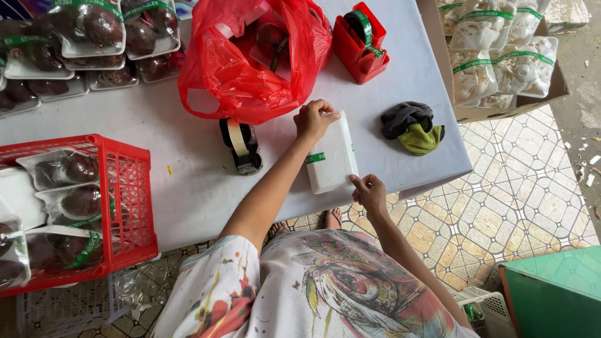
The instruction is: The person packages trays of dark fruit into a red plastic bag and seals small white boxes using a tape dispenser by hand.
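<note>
Now the white foam tray (pixel 332 159) lies bottom-up on the worktop (pixel 188 181), near its front edge, long axis running roughly twelve to six. Left hand (pixel 315 119) pinches the tray's far corner at eleven o'clock; right hand (pixel 370 193) presses fingertips on the near corner at five (both touching, left fingers closed, right fingers together). A tape dispenser (pixel 241 145) sits at nine.

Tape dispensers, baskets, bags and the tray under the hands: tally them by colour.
Red: 3, the tape dispenser, the basket and the plastic bag.
Black: 1, the second tape dispenser.
White: 1, the tray pressed by the left hand and the right hand.
Total: 5.
</note>
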